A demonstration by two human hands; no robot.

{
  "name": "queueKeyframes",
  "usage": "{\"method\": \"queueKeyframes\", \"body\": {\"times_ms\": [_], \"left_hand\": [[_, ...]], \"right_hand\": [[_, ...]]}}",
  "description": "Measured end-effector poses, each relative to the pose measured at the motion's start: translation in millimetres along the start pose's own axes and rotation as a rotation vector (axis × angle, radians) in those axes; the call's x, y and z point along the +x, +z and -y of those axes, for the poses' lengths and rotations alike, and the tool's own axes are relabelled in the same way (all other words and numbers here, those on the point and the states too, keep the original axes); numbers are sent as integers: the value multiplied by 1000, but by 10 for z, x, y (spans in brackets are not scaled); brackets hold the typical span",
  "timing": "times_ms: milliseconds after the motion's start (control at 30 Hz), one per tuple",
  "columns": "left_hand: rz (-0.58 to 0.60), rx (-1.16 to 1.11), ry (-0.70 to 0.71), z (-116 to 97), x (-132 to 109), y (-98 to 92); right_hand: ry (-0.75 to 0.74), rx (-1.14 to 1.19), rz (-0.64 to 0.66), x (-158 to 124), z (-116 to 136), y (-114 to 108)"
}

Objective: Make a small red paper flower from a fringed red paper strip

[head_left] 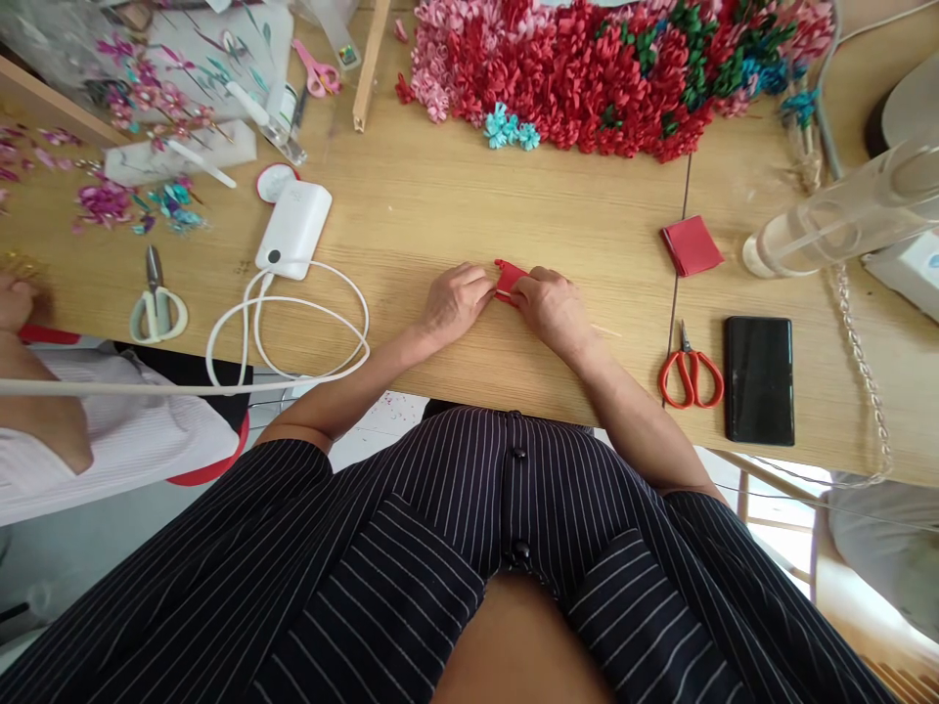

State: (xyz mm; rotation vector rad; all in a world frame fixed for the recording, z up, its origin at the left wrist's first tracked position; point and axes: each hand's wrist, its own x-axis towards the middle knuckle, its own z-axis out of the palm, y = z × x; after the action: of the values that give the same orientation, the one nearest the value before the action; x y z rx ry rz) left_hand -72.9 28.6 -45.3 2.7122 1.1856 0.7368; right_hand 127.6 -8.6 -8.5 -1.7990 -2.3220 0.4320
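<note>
Both my hands rest on the wooden table (411, 225) and pinch a small piece of red paper (508, 278) between them. My left hand (456, 301) grips its left edge with the fingers curled. My right hand (549, 305) covers its right side, fingers closed on it. Most of the paper is hidden under my fingers. A stack of red paper squares (691, 245) lies to the right. A big heap of red, pink and green paper flowers (608, 73) fills the far side of the table.
Red-handled scissors (690, 374) and a black phone (759, 379) lie at the right. A white power bank (293, 230) with a looped cable, white scissors (156, 305) and pink scissors (317, 70) lie left. Another person's hand (15, 301) and sleeve show at far left. A clear tube (836, 220) lies at the right.
</note>
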Motion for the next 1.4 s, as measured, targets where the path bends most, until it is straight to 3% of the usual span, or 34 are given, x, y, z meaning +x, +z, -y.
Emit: {"method": "queueKeyframes", "body": {"times_ms": [200,767,1000,1133,1233,1400], "left_hand": [[27,-18,6,12,10,-15],[105,-22,50,15,25,-89],[198,175,167,19,74,-133],[235,181,147,10,142,-106],[243,132,112,15,158,-88],[130,-12,8,71,63,-76]], "right_hand": [[-21,15,-112,81,-23,-7],[-18,-18,-84,113,21,-11],[-18,16,-131,131,-15,50],[-45,65,-146,97,-34,17],[-33,56,-73,83,-23,-5],[-24,46,-12,103,10,-2]]}}
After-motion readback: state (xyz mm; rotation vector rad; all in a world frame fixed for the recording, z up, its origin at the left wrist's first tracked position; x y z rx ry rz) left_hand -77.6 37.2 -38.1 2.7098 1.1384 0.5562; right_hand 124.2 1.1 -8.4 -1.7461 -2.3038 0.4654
